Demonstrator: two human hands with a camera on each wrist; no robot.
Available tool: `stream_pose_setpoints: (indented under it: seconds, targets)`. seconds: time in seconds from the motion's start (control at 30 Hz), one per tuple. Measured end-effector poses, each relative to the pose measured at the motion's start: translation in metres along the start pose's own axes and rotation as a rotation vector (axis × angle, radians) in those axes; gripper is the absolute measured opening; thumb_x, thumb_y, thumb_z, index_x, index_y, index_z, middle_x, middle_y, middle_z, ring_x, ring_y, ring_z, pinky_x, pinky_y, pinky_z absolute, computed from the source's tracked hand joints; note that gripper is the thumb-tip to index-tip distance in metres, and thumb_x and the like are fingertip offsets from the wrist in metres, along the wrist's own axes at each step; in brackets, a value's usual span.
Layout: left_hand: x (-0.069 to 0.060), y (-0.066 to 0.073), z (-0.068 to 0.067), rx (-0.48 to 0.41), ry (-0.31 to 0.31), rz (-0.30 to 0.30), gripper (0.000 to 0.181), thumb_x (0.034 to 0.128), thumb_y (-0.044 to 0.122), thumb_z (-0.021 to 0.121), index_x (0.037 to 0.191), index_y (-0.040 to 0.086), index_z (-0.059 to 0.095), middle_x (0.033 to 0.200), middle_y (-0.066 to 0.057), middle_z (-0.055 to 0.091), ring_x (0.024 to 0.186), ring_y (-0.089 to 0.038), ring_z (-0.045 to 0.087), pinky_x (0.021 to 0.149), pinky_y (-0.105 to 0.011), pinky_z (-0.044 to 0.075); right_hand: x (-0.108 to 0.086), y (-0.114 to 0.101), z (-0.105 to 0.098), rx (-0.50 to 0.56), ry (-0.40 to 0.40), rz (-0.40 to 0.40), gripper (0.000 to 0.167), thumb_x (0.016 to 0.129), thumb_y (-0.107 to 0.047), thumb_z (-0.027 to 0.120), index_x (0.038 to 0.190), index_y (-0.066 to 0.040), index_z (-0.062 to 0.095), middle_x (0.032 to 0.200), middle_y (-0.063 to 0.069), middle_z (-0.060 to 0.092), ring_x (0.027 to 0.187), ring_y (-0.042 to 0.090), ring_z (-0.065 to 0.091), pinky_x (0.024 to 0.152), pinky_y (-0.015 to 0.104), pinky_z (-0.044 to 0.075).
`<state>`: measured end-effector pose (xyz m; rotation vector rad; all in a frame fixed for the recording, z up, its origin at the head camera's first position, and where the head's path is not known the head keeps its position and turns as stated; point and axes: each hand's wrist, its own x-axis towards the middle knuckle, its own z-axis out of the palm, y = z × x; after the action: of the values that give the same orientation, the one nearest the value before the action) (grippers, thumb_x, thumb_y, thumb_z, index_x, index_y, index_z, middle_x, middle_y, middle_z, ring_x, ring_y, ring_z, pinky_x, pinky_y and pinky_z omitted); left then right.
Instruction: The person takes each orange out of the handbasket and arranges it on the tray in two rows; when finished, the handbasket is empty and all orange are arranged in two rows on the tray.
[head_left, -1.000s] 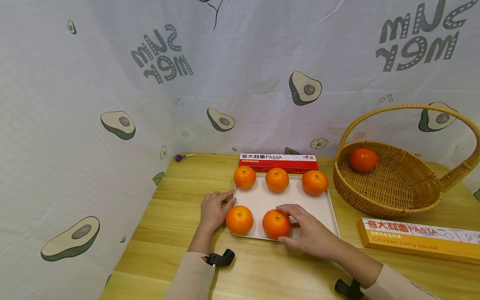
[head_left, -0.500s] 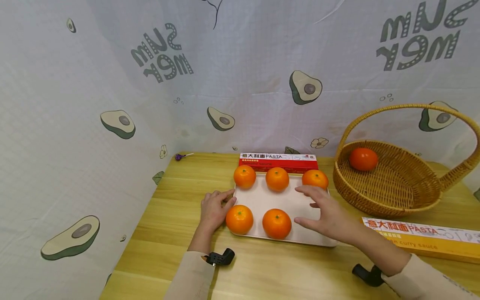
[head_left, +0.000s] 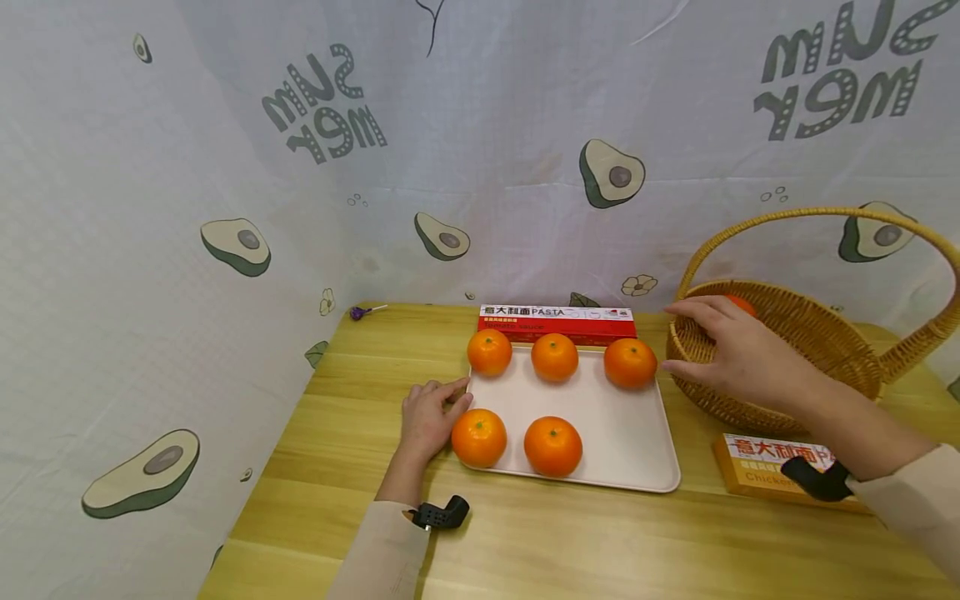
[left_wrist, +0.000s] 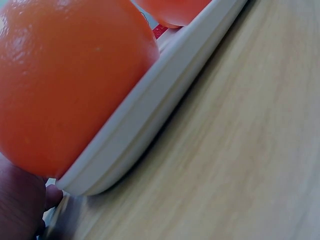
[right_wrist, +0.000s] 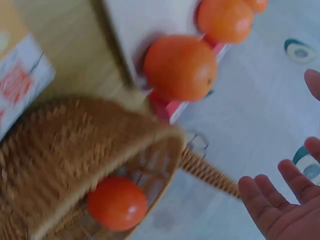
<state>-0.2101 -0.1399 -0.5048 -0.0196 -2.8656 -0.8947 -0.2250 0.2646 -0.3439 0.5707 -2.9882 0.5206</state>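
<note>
A pale tray (head_left: pixel 622 442) carries several oranges, with three along its far side and two, one left (head_left: pixel 478 438) and one middle (head_left: pixel 552 447), near the front edge. My left hand (head_left: pixel 429 421) rests at the tray's left edge, its fingertips touching the rim beside the front-left orange. Held in the air with thumb and fingers spread, my right hand (head_left: pixel 750 358) is over the left side of a wicker basket (head_left: pixel 817 321) and holds nothing. A red-orange round fruit (right_wrist: pixel 117 202) lies inside the basket; in the head view my hand mostly hides it.
A red pasta box (head_left: pixel 558 325) lies behind the tray. The yellow pasta box (head_left: pixel 765 471) sits in front of the basket, partly covered by my right forearm. A purple lollipop (head_left: pixel 360 313) is at the far left, near the printed cloth backdrop (head_left: pixel 510 167). The basket's tall handle arches upward.
My right hand has let go of the front-middle orange, which stays on the tray, and has moved right and away from me to the basket. The left hand stays put.
</note>
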Motion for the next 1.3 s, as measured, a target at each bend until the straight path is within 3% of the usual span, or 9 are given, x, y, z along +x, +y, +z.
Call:
stream_pose_setpoints:
  seconds: [0.17,0.4,0.63,1.03,1.3]
  targets:
    - [0.0,0.0,0.0,-0.001,-0.002,-0.006,0.037,0.0971,0.043,0.067,0.132,0.031,0.07,0.099,0.002,0.069,0.09,-0.019,0.047,0.085,-0.038,0.033,0.011,0.031,-0.01,-0.051,-0.064,0.039,0.081,0.083,-0.045,0.084,0.143,-0.003,0.051,0.146,0.031,0.041,0.133,0.052,0.041,0.105,0.073,0.036]
    - [0.001,-0.001,0.001,-0.003,-0.001,-0.019,0.038,0.0968,0.044,0.068,0.133,0.032,0.07,0.1,0.002,0.069,0.091,-0.019,0.047,0.085,-0.036,0.032,0.024,0.071,-0.016,-0.093,-0.128,0.114,0.092,0.084,-0.056,0.078,0.146,0.002,0.045,0.149,0.039,0.032,0.127,0.06,0.041,0.096,0.075,0.041]
    - [0.002,-0.001,0.002,-0.001,-0.008,-0.027,0.038,0.0973,0.044,0.067,0.133,0.032,0.07,0.101,0.002,0.069,0.09,-0.019,0.046,0.083,-0.035,0.031,0.038,0.106,-0.017,-0.128,-0.165,0.131,0.094,0.085,-0.053,0.078,0.147,0.007,0.04,0.142,0.046,0.032,0.122,0.064,0.042,0.095,0.077,0.04]
    - [0.002,-0.001,0.0,-0.017,-0.003,-0.011,0.037,0.0971,0.043,0.067,0.133,0.032,0.07,0.098,0.002,0.068,0.089,-0.018,0.046,0.084,-0.036,0.031,0.061,0.136,-0.014,-0.061,-0.213,0.182,0.093,0.089,-0.043,0.076,0.149,0.011,0.029,0.141,0.053,0.023,0.126,0.068,0.027,0.098,0.081,0.031]
    - [0.002,-0.002,0.0,-0.006,-0.005,-0.007,0.038,0.0976,0.044,0.067,0.133,0.031,0.07,0.095,0.003,0.066,0.088,-0.017,0.044,0.084,-0.035,0.03,0.068,0.148,0.0,-0.009,-0.23,0.22,0.097,0.087,-0.044,0.077,0.152,0.004,0.024,0.139,0.054,0.023,0.124,0.069,0.027,0.097,0.082,0.031]
